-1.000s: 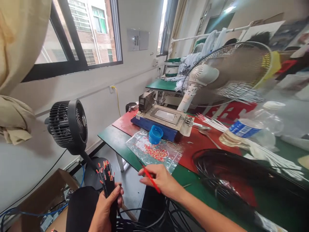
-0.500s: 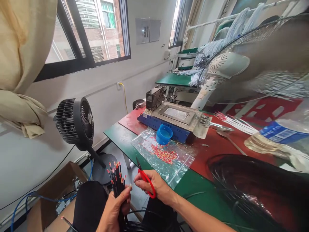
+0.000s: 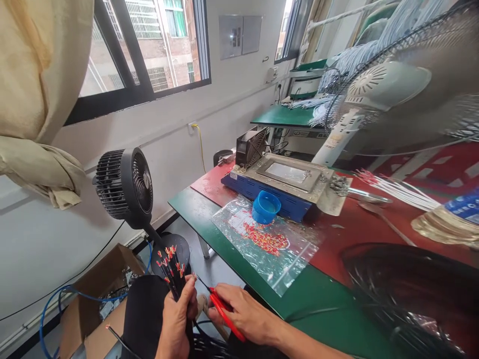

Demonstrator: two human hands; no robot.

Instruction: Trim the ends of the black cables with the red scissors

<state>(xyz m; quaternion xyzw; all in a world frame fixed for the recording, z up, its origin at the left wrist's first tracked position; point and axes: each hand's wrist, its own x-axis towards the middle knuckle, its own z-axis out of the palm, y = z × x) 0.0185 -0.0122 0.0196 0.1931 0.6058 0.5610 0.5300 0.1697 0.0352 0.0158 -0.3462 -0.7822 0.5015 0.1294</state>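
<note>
My left hand [image 3: 177,319] is closed around a bundle of black wires [image 3: 172,271] whose tips carry small red-orange terminals, held upright over my lap. My right hand [image 3: 243,314] grips a red-handled cutting tool [image 3: 220,306], its dark tip pointing left toward the wire bundle, just short of my left fingers. More black cable lies below both hands. On the green bench a clear plastic bag [image 3: 269,244] holds a heap of loose red terminals [image 3: 266,241], with a blue cap [image 3: 265,207] beside it.
A black floor fan [image 3: 125,187] stands left of the green and red bench [image 3: 209,219]. A blue-based metal machine [image 3: 288,182] sits behind the bag. A white fan [image 3: 377,92], white-wire bundles [image 3: 396,187], a black cable coil [image 3: 407,279] and a cardboard box [image 3: 93,294] surround me.
The view shifted; both hands dropped lower toward my lap. My right hand with the red tool moved down, its tip now near the wire bundle in my left hand.
</note>
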